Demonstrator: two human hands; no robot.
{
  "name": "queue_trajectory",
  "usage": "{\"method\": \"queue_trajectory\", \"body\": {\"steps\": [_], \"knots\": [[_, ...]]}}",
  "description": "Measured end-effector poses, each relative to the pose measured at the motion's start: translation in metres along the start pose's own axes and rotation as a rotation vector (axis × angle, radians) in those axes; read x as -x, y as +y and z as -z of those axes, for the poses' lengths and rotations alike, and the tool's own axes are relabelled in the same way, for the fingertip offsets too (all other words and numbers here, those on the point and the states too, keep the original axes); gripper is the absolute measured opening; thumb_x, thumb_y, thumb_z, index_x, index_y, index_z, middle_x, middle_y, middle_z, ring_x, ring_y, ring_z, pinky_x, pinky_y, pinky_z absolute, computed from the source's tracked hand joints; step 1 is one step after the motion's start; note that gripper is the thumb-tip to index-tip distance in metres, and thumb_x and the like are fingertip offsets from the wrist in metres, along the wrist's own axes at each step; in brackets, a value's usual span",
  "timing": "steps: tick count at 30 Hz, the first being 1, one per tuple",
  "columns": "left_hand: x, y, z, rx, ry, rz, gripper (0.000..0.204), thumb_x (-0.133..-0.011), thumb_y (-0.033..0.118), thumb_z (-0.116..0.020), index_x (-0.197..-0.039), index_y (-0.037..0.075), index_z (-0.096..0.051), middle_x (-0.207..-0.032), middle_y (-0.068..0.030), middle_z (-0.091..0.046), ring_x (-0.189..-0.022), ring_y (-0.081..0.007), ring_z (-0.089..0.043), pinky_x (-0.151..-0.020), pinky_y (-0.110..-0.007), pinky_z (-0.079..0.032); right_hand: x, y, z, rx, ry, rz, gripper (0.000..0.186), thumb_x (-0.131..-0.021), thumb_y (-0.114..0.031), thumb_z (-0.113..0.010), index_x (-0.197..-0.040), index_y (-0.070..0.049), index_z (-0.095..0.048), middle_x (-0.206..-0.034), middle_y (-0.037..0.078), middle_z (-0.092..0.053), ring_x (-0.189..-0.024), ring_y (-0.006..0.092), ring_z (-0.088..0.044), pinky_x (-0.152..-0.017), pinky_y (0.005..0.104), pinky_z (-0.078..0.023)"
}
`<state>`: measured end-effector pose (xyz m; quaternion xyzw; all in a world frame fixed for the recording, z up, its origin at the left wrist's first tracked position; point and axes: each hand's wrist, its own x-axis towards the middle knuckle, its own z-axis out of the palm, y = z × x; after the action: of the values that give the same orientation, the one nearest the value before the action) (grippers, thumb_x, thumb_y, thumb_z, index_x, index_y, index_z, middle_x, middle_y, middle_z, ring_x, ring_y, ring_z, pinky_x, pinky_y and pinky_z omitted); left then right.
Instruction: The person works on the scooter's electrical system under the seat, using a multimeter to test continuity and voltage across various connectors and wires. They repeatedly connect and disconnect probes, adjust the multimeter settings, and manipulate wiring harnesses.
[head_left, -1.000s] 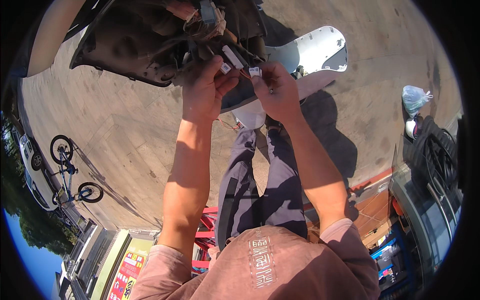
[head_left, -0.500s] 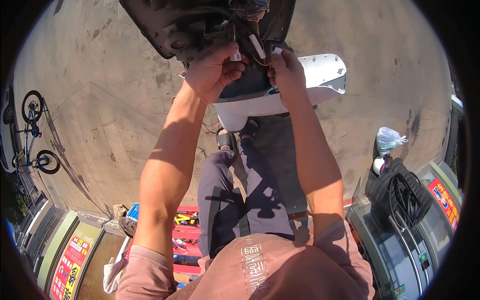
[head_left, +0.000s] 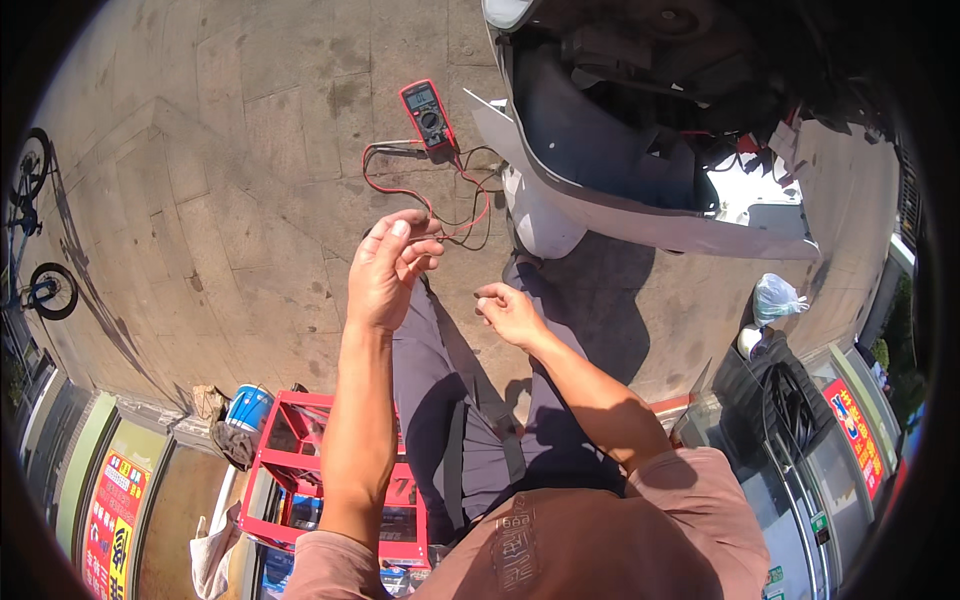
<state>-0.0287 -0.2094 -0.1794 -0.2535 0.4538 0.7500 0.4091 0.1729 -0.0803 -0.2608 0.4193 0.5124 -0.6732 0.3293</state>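
A red multimeter (head_left: 428, 118) lies on the paving, its red and black leads (head_left: 455, 205) looped beside it. My left hand (head_left: 388, 268) is raised over my lap, fingers bunched right at the end of the leads; whether it grips one is unclear. My right hand (head_left: 510, 312) hovers lower, near my knee, with loosely curled fingers and nothing in it. The scooter (head_left: 640, 130) stands ahead at upper right, its dark inner parts and wiring exposed above a white panel (head_left: 545, 215).
A red tool trolley (head_left: 330, 470) and a blue bucket (head_left: 248, 408) stand behind me on the left. A bicycle (head_left: 40, 290) is at the far left. A white plastic bag (head_left: 778, 298) and a black crate with hoses (head_left: 780, 400) sit on the right.
Both hands have left the connector in the scooter's wiring and dropped back toward my lap. The view has swung down, bringing the multimeter into sight.
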Motion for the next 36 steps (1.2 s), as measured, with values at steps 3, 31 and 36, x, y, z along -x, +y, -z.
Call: {"method": "queue_trajectory", "body": {"steps": [3,31,36], "knots": [[-0.001,-0.084,0.109,0.102,0.356,0.148,0.024,-0.096,0.024,-0.058,-0.11,0.004,-0.059,-0.098,-0.0094,-0.067,-0.076,-0.0141,-0.064,-0.065,-0.026,-0.053,-0.142,0.031,-0.029,0.129,0.227,0.005,0.027,-0.09,-0.017,-0.06,-0.109,0.002,-0.061,-0.087,0.006,-0.068,-0.076,0.0142,-0.063,-0.07,0.0278,-0.051],[-0.004,-0.061,0.177,0.005,0.357,0.001,0.017,-0.096,0.018,-0.058,-0.104,0.003,-0.059,-0.095,-0.0085,-0.066,-0.077,-0.0129,-0.062,-0.067,-0.024,-0.05,-0.157,-0.056,-0.146,0.174,0.104,0.536,0.056,-0.09,0.002,-0.037,-0.143,-0.005,-0.024,-0.088,0.007,-0.05,-0.081,0.0145,-0.053,-0.077,0.0302,-0.047],[0.02,-0.01,0.029,-0.372,0.02,-0.043,0.027,-0.097,0.021,-0.056,-0.114,-0.001,-0.058,-0.096,-0.0066,-0.065,-0.08,-0.0098,-0.059,-0.068,-0.024,-0.047,0.072,-0.119,-0.08,-0.057,0.272,0.42,0.061,-0.092,0.001,-0.035,-0.149,-0.005,-0.013,-0.101,0.01,-0.057,-0.066,0.0091,-0.051,-0.064,0.0247,-0.046]]}}
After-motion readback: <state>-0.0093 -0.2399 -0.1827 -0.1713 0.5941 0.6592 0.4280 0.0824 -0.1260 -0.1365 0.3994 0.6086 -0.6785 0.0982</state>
